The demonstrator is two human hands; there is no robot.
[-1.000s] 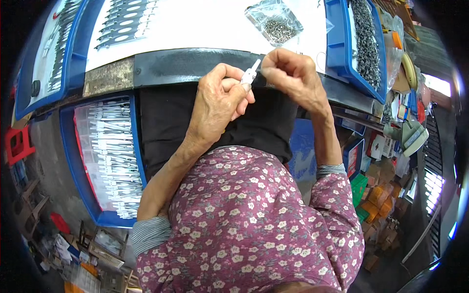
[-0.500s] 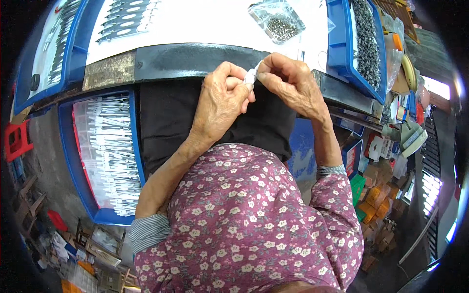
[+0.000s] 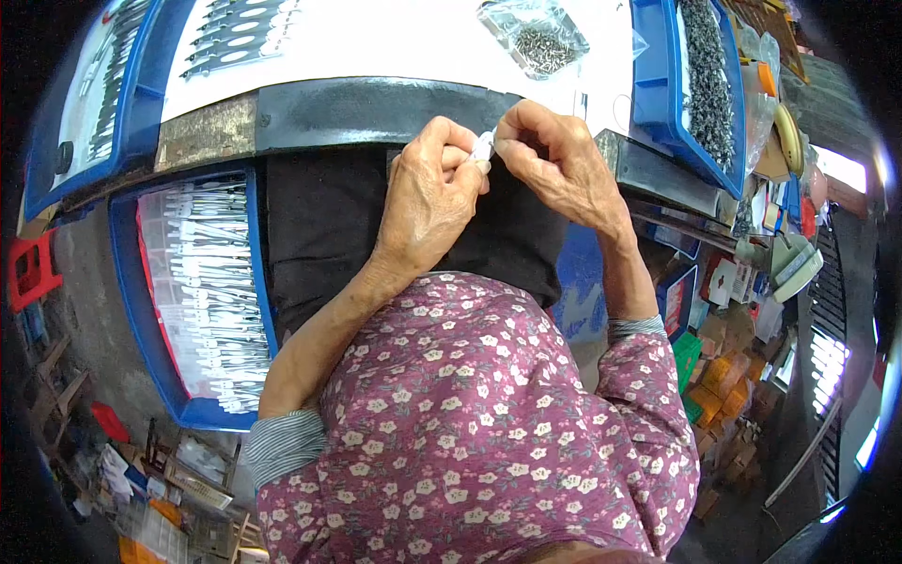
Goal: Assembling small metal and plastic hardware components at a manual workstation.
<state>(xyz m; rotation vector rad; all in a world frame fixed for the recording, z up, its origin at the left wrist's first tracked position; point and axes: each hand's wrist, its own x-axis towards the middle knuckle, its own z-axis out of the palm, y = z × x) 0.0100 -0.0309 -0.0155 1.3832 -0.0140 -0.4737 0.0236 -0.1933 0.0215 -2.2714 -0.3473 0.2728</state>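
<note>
A small white piece [image 3: 482, 148] sits between my two hands, just above my lap near the table edge. My left hand [image 3: 432, 188] is closed, thumb and fingers pinching this piece. From the other side my right hand [image 3: 562, 162] is closed too, its thumb and forefinger meeting at the piece's right end. Most of the piece is hidden by the fingers, so its exact kind does not show. Beyond the hands lies an open clear plastic bag [image 3: 540, 42] of small metal screws or rivets on the white table top.
A blue tray [image 3: 252, 282] of white and silver slender parts stands at my left. Another blue tray [image 3: 658, 103] holds small dark parts at the right. Rows of dark and white parts [image 3: 240, 38] lie on the table [image 3: 395, 42], whose dark edge [image 3: 329, 115] runs before me.
My left hand has turned slightly and shifted a little to the right, still pinching the white piece. The right hand has hardly moved.
</note>
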